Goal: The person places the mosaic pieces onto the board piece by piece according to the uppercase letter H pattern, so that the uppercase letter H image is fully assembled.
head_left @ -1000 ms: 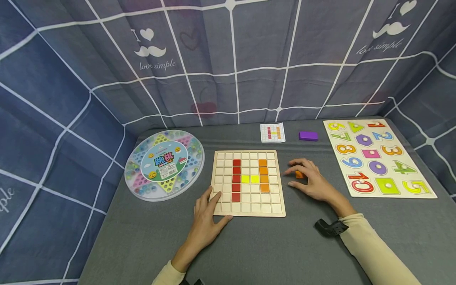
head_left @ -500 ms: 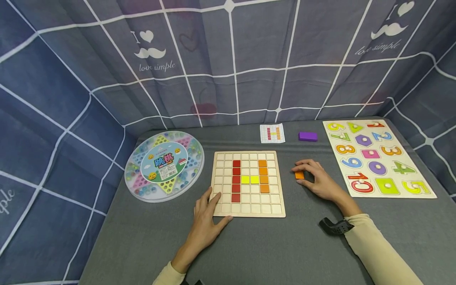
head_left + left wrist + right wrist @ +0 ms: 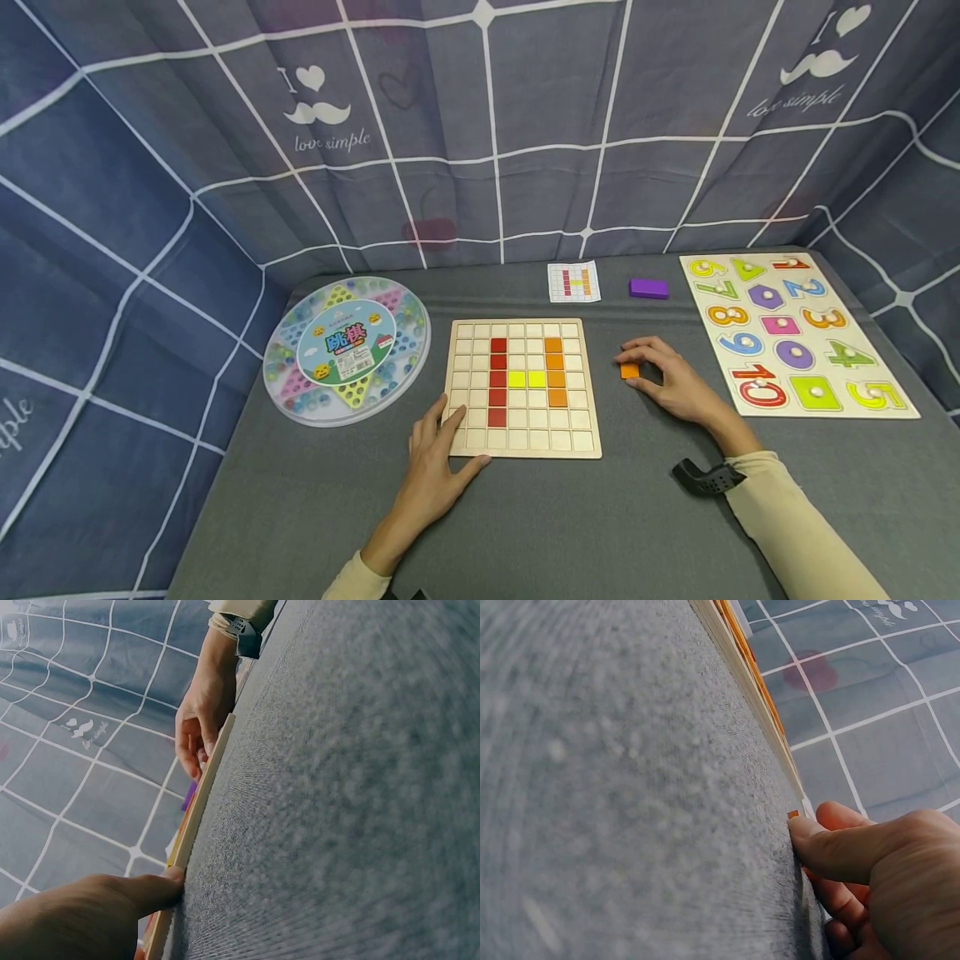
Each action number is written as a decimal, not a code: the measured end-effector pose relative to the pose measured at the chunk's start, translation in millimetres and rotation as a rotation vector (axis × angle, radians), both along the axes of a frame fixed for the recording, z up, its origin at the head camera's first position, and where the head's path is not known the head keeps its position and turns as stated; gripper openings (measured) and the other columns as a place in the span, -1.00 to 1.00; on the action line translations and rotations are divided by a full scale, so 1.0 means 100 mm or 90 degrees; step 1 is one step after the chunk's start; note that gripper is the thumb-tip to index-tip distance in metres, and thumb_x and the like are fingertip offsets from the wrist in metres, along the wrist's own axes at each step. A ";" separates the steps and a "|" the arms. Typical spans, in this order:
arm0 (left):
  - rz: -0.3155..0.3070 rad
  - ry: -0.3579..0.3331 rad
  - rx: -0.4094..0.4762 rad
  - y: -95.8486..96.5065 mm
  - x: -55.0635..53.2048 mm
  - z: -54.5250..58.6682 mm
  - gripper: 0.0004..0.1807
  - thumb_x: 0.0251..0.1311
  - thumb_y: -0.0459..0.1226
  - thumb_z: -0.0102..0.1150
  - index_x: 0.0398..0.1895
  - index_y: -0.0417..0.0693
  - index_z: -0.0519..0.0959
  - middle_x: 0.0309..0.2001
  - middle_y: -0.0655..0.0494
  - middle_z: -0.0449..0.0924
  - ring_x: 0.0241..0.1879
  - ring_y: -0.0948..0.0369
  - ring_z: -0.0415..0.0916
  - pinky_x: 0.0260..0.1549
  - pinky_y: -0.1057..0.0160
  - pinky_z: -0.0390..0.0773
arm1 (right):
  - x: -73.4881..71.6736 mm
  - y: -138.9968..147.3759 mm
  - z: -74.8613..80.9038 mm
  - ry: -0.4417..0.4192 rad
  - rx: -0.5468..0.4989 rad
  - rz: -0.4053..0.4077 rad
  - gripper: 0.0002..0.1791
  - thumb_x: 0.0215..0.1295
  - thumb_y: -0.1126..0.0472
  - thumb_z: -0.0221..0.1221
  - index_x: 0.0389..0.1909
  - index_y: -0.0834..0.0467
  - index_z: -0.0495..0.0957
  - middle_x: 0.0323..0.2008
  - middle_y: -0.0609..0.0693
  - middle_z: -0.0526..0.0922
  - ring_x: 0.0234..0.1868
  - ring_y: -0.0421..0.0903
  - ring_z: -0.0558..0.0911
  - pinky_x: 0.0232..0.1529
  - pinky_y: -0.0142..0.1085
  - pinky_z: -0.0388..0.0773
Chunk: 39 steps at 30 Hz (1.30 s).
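A wooden grid board (image 3: 528, 438) lies in front of me. On it stand a column of red tiles (image 3: 498, 381), two yellow tiles (image 3: 527, 379) and a column of orange tiles (image 3: 555, 372). My left hand (image 3: 433, 467) rests at the board's near left corner, fingers along the left side and thumb against the front edge; the left wrist view shows that thumb (image 3: 161, 891) touching the rim. To the right of the board, my right hand (image 3: 669, 383) pinches an orange square tile (image 3: 629, 370) between thumb and fingers, close over the cloth.
Behind the board lie a small pattern card (image 3: 573, 282) and a purple block (image 3: 648, 288). A round Chinese checkers box (image 3: 345, 350) is on the left, a number and shape puzzle board (image 3: 757, 329) on the right. A curtain (image 3: 555, 108) hangs behind.
Over the last second my right hand moved slightly right and its fingers closed on the orange tile, then held still. My left hand stayed at the board's corner.
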State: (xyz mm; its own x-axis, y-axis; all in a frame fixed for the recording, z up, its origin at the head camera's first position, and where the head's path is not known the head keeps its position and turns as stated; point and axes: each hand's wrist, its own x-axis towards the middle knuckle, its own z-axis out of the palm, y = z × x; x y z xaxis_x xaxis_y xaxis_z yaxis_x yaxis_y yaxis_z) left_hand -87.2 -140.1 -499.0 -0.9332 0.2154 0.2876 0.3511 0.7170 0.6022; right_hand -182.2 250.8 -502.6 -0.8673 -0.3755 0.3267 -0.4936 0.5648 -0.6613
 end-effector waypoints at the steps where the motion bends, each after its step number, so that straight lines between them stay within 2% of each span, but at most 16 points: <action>1: 0.000 0.001 0.001 0.00 0.00 0.00 -0.15 -0.03 -0.08 0.51 0.33 -0.22 0.39 0.44 -0.33 0.11 0.25 -0.17 0.17 0.09 -0.20 0.20 | 0.00 0.00 0.00 -0.004 0.000 0.000 -0.60 0.10 0.47 0.34 -0.02 0.15 0.62 0.12 0.12 0.50 0.11 -0.11 0.45 0.12 -0.59 0.22; 7: 0.002 0.002 -0.002 0.00 0.00 -0.01 -0.15 -0.03 -0.08 0.50 0.33 -0.21 0.39 0.44 -0.32 0.11 0.25 -0.17 0.17 0.06 -0.17 0.20 | 0.00 -0.01 0.03 -0.010 0.001 -0.002 -0.60 0.09 0.47 0.35 -0.03 0.14 0.62 0.12 0.09 0.51 0.11 -0.19 0.44 0.12 -0.61 0.22; 29: 0.001 0.001 -0.002 0.01 0.00 0.01 -0.15 -0.02 -0.07 0.50 0.33 -0.21 0.40 0.44 -0.32 0.13 0.26 -0.18 0.16 0.04 -0.17 0.22 | -0.02 0.00 0.02 -0.002 0.000 -0.011 -0.68 0.10 0.44 0.36 -0.13 0.10 0.66 0.01 0.01 0.60 0.03 -0.28 0.49 0.05 -0.54 0.30; 39: 0.002 -0.001 -0.001 0.00 0.00 0.01 -0.15 -0.02 -0.06 0.50 0.34 -0.21 0.40 0.44 -0.31 0.13 0.26 -0.18 0.16 0.05 -0.18 0.21 | -0.02 -0.01 0.01 0.006 -0.013 -0.016 -0.70 0.07 0.42 0.39 -0.17 0.09 0.67 -0.04 0.00 0.63 0.03 -0.27 0.51 0.14 -0.60 0.21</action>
